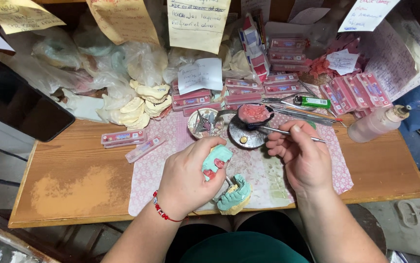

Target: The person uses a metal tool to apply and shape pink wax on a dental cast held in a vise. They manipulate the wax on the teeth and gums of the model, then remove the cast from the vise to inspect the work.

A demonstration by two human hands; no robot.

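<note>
My left hand (pixel 188 178) grips a green dental cast (pixel 216 158) with pink wax on it, held above a flowered mat (pixel 261 170). A second green cast (pixel 236 195) on a metal hinge frame lies just below it at the mat's front edge. My right hand (pixel 302 156) holds a thin metal instrument (pixel 290 132) like a pen, its tip reaching left toward a small dark dish of pink wax (pixel 254 113) on a round metal stand (pixel 243 135).
Behind the mat lie a small bowl of metal tools (pixel 206 122), stacked pink flat boxes (pixel 283 63), a green lighter (pixel 312 102), pale plaster casts (pixel 144 104), plastic bags and paper notes. A plastic bottle (pixel 378 122) lies at right, a dark phone (pixel 17 100) at left.
</note>
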